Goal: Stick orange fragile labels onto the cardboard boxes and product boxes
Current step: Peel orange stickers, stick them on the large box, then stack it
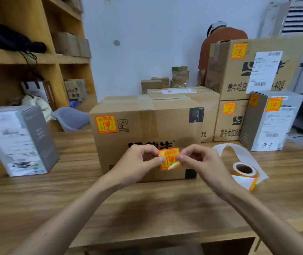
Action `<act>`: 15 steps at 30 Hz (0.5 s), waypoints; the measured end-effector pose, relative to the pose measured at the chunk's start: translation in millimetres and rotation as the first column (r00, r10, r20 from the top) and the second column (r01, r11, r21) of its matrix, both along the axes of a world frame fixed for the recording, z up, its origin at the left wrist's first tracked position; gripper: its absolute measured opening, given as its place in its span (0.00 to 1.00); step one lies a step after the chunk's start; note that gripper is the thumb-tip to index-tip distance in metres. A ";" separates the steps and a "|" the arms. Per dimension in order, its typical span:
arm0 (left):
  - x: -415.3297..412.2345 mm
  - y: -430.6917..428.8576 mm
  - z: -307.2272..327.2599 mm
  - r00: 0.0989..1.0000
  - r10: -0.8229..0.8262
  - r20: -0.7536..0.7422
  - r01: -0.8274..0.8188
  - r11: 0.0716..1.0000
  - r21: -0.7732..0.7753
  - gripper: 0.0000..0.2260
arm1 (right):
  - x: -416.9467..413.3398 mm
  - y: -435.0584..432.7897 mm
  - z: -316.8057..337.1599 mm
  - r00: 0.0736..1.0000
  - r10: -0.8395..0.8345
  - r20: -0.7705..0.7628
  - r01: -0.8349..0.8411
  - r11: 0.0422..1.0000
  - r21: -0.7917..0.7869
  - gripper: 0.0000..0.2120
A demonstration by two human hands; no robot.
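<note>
left hand (141,159): thumb and forefinger pinch the label's (169,158) left edge; the other fingers are curled behind.
right hand (200,159): pinches the right edge. Its fingertips (179,157) nearly meet the left ones across the label.
label: held in the air between the two pinches, print facing the camera, just in front of the carton (147,115). Not stuck yet.
corner: a pale flap curls just below the right tips. Could be backing or a lifted corner, can't tell.
why the edge grip: probably keeps the adhesive off the skin and the sheet flat while peeling or aiming.
carton: straight behind the fingers. It already has a stuck label (106,124), up and left of the left tips, so this one probably goes elsewhere.
grey box (18,140): far left of the left hand, no orange on the faces shown. Likely target.
roll (244,172): on the table (147,208) just right of the right hand, spent liner (239,150) looping beyond it. Parked within reach for the next label.
right boxes: beyond the right fingers, all showing orange labels.
risk: the label folds onto itself or goes on creased.
</note>
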State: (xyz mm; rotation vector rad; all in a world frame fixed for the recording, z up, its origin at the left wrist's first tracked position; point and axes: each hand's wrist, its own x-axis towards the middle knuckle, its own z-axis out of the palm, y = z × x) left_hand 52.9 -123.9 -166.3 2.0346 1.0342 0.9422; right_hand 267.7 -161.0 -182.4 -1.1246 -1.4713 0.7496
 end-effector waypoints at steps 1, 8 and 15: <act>-6.7 1.1 2.6 1.000 0.009 0.007 -0.009 1.000 0.003 0.06 | -6.1 0.9 2.9 1.000 0.014 -0.005 -0.014 1.000 0.001 0.04; -46.4 -9.1 49.1 0.989 0.120 0.092 -0.135 0.974 0.183 0.07 | -37.9 -0.2 27.2 0.998 0.053 -0.027 -0.049 0.991 0.127 0.03; -97.6 32.0 104.6 0.801 0.409 0.437 -0.549 0.792 0.266 0.06 | -36.4 -4.4 38.5 1.000 -0.008 -0.029 0.014 0.974 0.228 0.05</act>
